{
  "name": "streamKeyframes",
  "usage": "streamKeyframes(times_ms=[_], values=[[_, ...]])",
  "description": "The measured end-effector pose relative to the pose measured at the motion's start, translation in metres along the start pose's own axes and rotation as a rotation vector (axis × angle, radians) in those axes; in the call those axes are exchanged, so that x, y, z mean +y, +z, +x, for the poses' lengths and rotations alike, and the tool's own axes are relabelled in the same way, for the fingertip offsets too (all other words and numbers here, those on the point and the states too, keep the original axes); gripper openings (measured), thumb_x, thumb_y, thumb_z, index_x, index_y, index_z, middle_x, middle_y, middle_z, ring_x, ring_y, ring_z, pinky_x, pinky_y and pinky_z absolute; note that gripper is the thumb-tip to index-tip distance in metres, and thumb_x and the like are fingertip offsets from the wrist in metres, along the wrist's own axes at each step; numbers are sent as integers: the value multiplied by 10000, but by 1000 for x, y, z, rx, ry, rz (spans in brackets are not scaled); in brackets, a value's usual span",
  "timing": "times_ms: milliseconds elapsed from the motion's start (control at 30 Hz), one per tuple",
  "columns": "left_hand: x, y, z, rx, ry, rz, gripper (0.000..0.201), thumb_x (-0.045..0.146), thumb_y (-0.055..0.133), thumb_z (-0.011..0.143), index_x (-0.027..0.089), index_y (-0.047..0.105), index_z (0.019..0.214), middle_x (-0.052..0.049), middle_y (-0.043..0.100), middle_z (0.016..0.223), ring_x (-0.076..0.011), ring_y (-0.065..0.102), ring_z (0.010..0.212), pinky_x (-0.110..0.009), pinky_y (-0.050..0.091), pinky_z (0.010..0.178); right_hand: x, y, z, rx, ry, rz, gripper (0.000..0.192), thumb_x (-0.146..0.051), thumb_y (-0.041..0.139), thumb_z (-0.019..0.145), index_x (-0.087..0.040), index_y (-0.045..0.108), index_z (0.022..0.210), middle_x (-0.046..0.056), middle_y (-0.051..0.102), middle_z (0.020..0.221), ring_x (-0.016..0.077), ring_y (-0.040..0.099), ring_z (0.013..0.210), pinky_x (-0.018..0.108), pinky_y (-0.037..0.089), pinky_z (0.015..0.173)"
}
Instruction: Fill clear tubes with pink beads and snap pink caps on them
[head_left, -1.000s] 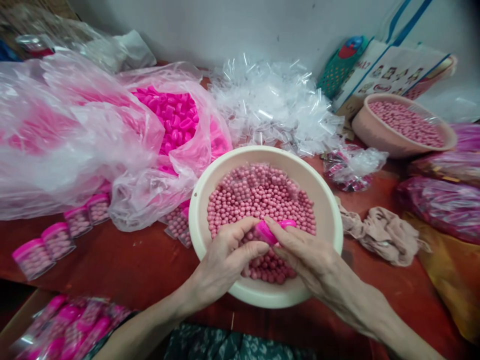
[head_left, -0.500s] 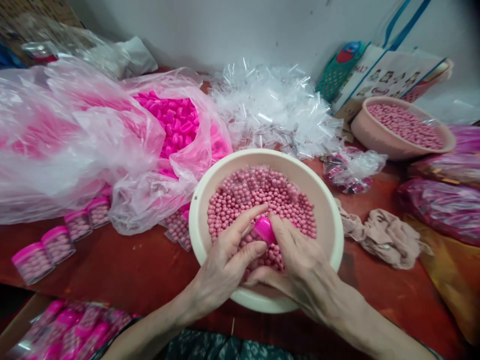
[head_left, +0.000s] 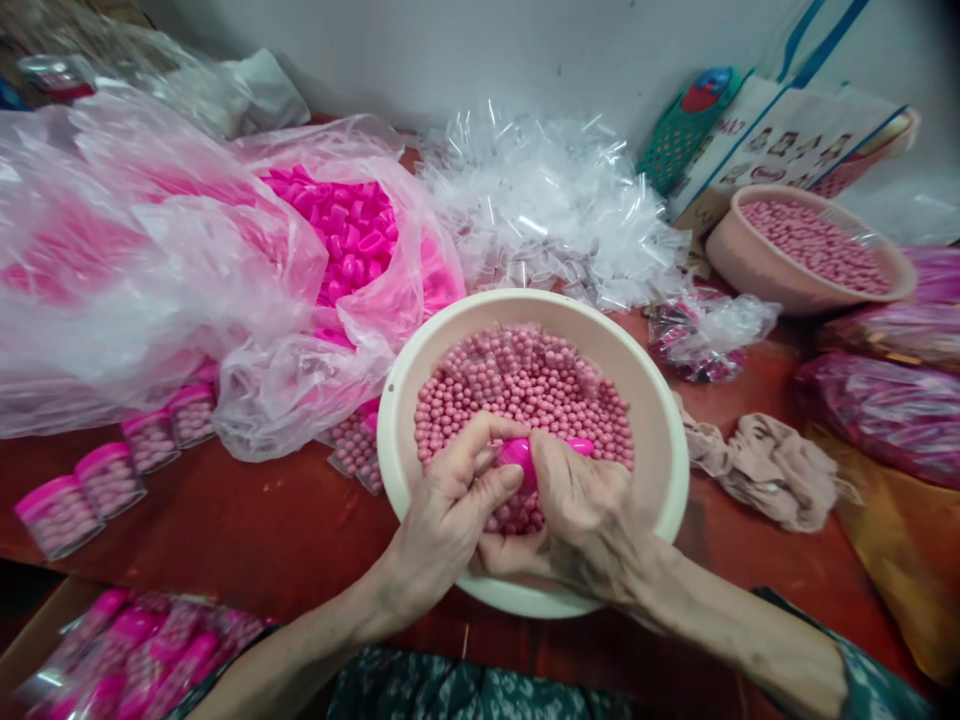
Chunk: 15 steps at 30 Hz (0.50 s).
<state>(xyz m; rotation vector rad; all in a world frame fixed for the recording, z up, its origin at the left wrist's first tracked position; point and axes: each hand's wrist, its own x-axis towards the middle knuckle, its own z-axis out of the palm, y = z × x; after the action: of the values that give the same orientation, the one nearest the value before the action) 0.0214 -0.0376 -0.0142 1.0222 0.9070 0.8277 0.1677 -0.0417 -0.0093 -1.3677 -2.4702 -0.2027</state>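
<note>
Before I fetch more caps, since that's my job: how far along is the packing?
Done: filled capped containers lined on the table. In hand: both hands, left and right, grip a pink-capped container over the bowl. Left: many pellets, and the caps.

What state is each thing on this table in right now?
Cream bowl: about half full of pink beads.
Pink cap: pinched between left hand and right hand.
Bag of pink caps: open.
Filled containers: capped, lying down.
Far bowl: holding beads.
Beige cloth: crumpled.
</note>
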Motion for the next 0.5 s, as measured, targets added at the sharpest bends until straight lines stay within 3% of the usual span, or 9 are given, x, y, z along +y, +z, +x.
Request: streamKeyframes(times_ms=[200, 333, 433, 500], values=[[-3, 0, 0, 5, -20, -44, 204, 294, 533, 871, 212, 503, 1056, 38, 515, 696, -49, 434, 555, -147, 340, 498, -3, 8, -4, 116, 7, 104, 307, -432, 420, 805, -168, 488, 666, 51, 493, 566, 161, 452, 466, 263, 304, 425], [1, 3, -6, 79, 51, 30, 249, 276, 542, 866, 204, 511, 1102, 7, 582, 784, -74, 529, 642, -158, 430, 576, -2, -2, -2, 0, 43, 336, 358, -483, 475, 820, -135, 539, 876, 86, 595, 735, 196, 566, 632, 271, 409, 510], [5, 0, -19, 311, 182, 141, 294, 283, 548, 860, 216, 498, 1142, -22, 619, 888, -84, 563, 642, -172, 469, 556, 16, -11, -2, -85, 88, 505, 567, -447, 602, 783, -109, 437, 1207, 121, 637, 947, 223, 607, 808, 309, 480, 653], [2, -11, -29, 576, 315, 190, 333, 281, 567, 844, 231, 484, 1162, -21, 616, 900, -84, 550, 587, -175, 454, 472, 39, -15, -6, -98, 268, 480, 619, -405, 644, 770, -101, 417, 1259, 113, 645, 922, 217, 610, 753, 324, 485, 653]])
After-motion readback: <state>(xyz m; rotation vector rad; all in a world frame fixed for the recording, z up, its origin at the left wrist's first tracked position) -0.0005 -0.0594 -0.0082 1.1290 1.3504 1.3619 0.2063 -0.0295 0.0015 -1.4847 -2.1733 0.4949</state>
